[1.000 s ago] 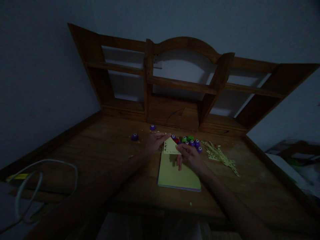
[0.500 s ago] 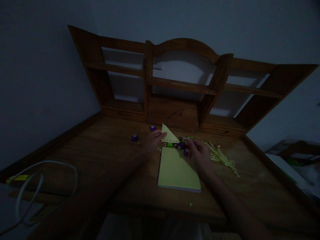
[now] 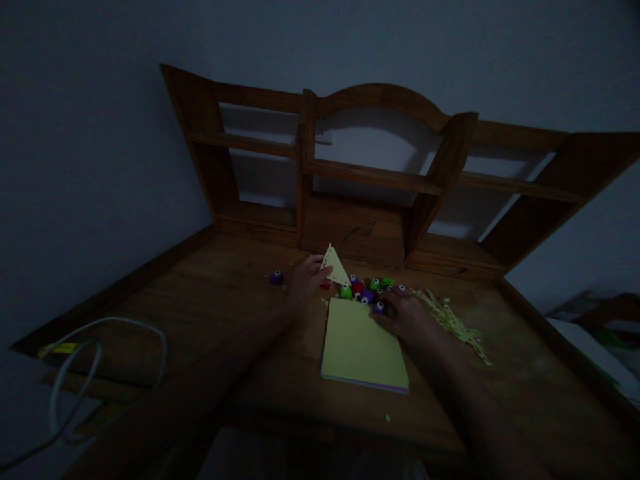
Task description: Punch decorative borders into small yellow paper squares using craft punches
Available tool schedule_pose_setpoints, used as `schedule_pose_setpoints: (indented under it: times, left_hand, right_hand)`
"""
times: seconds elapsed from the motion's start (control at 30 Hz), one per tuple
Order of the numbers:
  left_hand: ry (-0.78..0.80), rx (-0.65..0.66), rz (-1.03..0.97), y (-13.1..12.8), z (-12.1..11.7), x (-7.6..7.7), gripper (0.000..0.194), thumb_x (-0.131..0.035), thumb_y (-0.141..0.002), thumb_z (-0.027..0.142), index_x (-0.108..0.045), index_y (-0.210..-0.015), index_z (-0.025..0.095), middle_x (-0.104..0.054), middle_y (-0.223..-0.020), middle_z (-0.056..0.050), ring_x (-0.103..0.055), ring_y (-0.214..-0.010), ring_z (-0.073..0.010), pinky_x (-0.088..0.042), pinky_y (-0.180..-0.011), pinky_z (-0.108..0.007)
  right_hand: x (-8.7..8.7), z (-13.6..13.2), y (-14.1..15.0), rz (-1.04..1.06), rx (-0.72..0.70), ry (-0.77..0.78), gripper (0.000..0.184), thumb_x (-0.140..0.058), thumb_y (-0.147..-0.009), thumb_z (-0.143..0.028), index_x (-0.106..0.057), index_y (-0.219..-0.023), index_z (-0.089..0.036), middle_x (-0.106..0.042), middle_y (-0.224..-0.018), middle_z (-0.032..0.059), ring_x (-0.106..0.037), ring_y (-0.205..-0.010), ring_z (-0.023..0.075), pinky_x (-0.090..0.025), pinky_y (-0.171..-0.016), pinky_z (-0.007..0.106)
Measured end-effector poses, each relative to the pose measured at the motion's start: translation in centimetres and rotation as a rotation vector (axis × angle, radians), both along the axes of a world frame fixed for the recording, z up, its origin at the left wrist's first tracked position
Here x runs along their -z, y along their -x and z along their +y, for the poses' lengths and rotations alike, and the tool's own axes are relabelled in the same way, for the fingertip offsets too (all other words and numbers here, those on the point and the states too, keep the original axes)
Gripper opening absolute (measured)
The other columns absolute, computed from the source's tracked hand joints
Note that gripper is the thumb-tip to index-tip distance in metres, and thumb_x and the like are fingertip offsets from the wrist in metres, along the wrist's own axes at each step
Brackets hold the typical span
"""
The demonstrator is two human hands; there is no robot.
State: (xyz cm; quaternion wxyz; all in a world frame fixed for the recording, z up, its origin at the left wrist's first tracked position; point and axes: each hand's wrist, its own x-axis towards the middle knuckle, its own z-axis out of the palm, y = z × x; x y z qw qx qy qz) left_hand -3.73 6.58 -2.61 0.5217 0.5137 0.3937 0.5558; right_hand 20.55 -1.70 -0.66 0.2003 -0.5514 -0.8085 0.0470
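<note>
My left hand point(image 3: 306, 280) pinches a folded yellow paper triangle point(image 3: 335, 268) with small punched holes along its edges, holding it above the desk. My right hand point(image 3: 406, 315) is low over a cluster of small craft punches with eye-like tops. Its thumb and fingers are apart around a purple punch point(image 3: 379, 307); whether they touch it is unclear. Beside that one are another purple punch point(image 3: 367, 296), a green punch point(image 3: 345, 291) and a red punch point(image 3: 357, 288). Just in front of them lies a stack of yellow paper point(image 3: 365, 347).
A lone purple punch point(image 3: 276, 277) sits on the left of the wooden desk point(image 3: 225, 293). Punched yellow paper strips point(image 3: 453, 321) are heaped at the right. A wooden shelf point(image 3: 370, 173) runs along the back. A white cable point(image 3: 125, 321) loops at the left edge.
My right hand has lowered toward the near punches and its fingers have spread. The paper triangle has tilted in my left hand. The whole view has shifted slightly.
</note>
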Motion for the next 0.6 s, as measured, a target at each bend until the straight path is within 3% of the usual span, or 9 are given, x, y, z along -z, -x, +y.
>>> schedule_pose_setpoints:
  times: [0.1,0.17,0.33,0.43,0.5,0.6]
  left_hand:
    - [-0.008,-0.026,0.066,0.1,-0.3,-0.4,0.038,-0.076,-0.065,0.035,-0.062,-0.093,0.014,-0.069,-0.087,-0.007,-0.066,-0.070,-0.0178,-0.053,-0.059,-0.026]
    - [-0.032,-0.031,0.101,0.2,-0.3,-0.5,0.033,-0.075,-0.066,0.036,-0.064,-0.088,0.014,-0.069,-0.087,-0.007,-0.066,-0.074,-0.0183,-0.053,-0.061,-0.026]
    - [-0.068,0.057,0.137,0.0,-0.3,-0.2,0.031,-0.069,-0.072,0.043,-0.067,-0.086,0.015,-0.070,-0.085,-0.006,-0.065,-0.070,-0.0161,-0.050,-0.061,-0.024]
    - [-0.059,0.179,0.118,-0.3,-0.3,0.1,0.035,-0.070,-0.071,0.045,-0.066,-0.086,0.014,-0.069,-0.083,-0.006,-0.063,-0.067,-0.0142,-0.049,-0.061,-0.024]
    - [-0.056,0.256,0.107,-0.6,-0.4,0.3,0.037,-0.070,-0.070,0.047,-0.065,-0.085,0.013,-0.068,-0.080,-0.005,-0.062,-0.064,-0.0129,-0.049,-0.059,-0.023]
    - [-0.064,0.323,0.101,-0.8,-0.7,0.3,0.038,-0.068,-0.072,0.048,-0.063,-0.086,0.013,-0.066,-0.076,-0.003,-0.059,-0.058,-0.0107,-0.047,-0.053,-0.021]
  right_hand:
    - [0.2,0.2,-0.2,0.083,-0.017,0.037,0.021,-0.064,-0.077,-0.034,-0.068,-0.094,-0.022,-0.066,-0.096,0.0095,-0.060,-0.085,0.0231,-0.043,-0.074,0.033]
    - [0.1,0.1,0.1,0.249,0.021,0.056,0.020,-0.065,-0.077,-0.036,-0.068,-0.091,-0.022,-0.067,-0.092,0.0086,-0.061,-0.081,0.0230,-0.044,-0.070,0.033]
    - [-0.3,0.1,1.8,0.960,0.121,0.199,0.027,-0.065,-0.077,-0.045,-0.065,-0.085,-0.019,-0.068,-0.075,0.0053,-0.061,-0.063,0.0187,-0.046,-0.058,0.030]
    - [0.2,0.5,2.4,1.294,0.086,0.347,0.026,-0.069,-0.074,-0.042,-0.063,-0.087,-0.019,-0.070,-0.083,0.0053,-0.061,-0.062,0.0161,-0.048,-0.058,0.029]
    - [0.9,0.8,2.5,1.424,0.064,0.407,0.026,-0.074,-0.071,-0.036,-0.062,-0.088,-0.021,-0.069,-0.090,0.0039,-0.061,-0.065,0.0147,-0.049,-0.058,0.027]
    - [1.7,1.1,2.5,1.470,0.068,0.417,0.029,-0.080,-0.064,-0.026,-0.061,-0.085,-0.022,-0.066,-0.078,-0.0014,-0.056,-0.056,0.0103,-0.045,-0.049,0.021]
